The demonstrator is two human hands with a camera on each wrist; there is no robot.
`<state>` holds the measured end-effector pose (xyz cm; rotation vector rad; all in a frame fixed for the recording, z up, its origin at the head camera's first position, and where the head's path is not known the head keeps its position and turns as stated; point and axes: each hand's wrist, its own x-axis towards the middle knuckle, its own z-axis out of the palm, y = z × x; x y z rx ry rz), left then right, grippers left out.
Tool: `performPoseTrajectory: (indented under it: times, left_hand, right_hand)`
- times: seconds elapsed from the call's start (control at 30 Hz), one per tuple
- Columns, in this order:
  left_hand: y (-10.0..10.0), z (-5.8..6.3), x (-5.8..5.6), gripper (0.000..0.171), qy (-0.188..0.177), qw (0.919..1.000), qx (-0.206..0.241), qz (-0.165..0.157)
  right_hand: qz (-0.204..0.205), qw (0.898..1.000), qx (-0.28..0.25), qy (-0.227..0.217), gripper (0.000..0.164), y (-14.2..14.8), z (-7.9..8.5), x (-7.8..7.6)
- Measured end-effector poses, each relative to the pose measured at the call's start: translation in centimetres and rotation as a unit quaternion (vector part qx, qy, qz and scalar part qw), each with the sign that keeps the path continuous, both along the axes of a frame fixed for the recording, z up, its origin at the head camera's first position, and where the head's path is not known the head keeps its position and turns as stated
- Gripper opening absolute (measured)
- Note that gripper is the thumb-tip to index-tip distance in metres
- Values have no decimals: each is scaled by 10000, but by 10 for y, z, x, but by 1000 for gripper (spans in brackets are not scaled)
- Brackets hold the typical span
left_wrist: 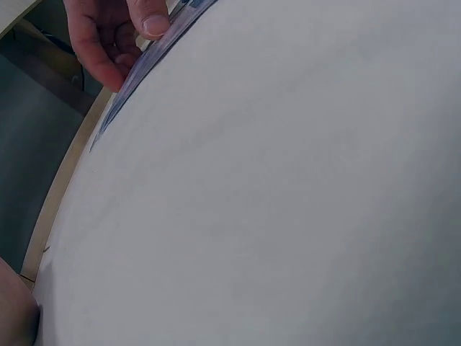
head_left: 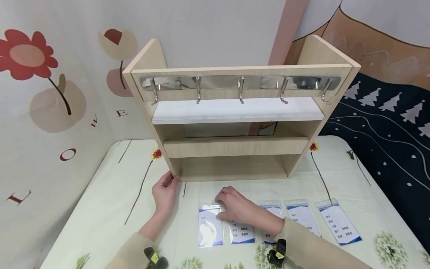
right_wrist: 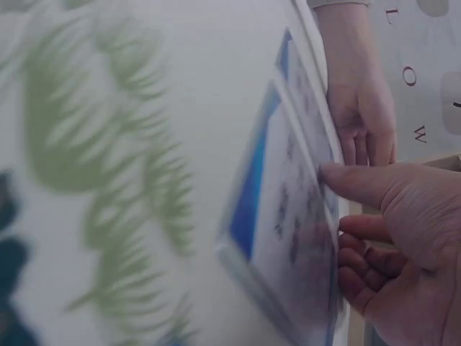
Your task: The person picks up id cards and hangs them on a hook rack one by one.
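A pale wooden shelf unit [head_left: 236, 147] stands upright, a metal rail with several hooks [head_left: 241, 89] across its upper front. My left hand [head_left: 164, 194] touches its lower left front corner with fingers and thumb. In front of the shelf lies a row of several ID badges in clear plastic sleeves. At the leftmost badge [head_left: 209, 228], my right hand [head_left: 236, 205] pinches the upper right edge, thumb on the face and fingers bent. The right forearm partly covers the middle badges. In the right wrist view, the right hand [right_wrist: 410, 245] is close to a badge [right_wrist: 288, 209].
A white board [head_left: 236, 111] lies behind the hooks. Two more badges, one upright-set [head_left: 303, 216] and one slanted badge [head_left: 339, 223], lie to the right. The flowered white tablecloth [head_left: 111, 209] covers the table. Patterned curtains hang at the left, back and right.
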<state>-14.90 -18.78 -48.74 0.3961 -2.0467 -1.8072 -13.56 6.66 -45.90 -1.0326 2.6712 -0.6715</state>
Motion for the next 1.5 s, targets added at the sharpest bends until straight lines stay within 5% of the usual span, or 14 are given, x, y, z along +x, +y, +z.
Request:
performPoseTrajectory:
  times: [0.47,1.13,1.3,1.5]
  left_hand:
    - [2,-5,4,35,261,9992,-232,171]
    - [7,-5,0,27,313,9972,-309,609]
    - [10,-5,-2,28,284,9963,-371,719]
    - [11,-4,0,29,207,9964,-400,719]
  right_hand:
    - [-165,9980,-247,-551,33,-8,0,-8]
    - [215,9935,-1014,-470,33,-1,-5,-11]
    - [311,9858,-1555,-559,25,1,-1,-13]
    - [448,9730,-1912,-1209,23,6,8,-14]
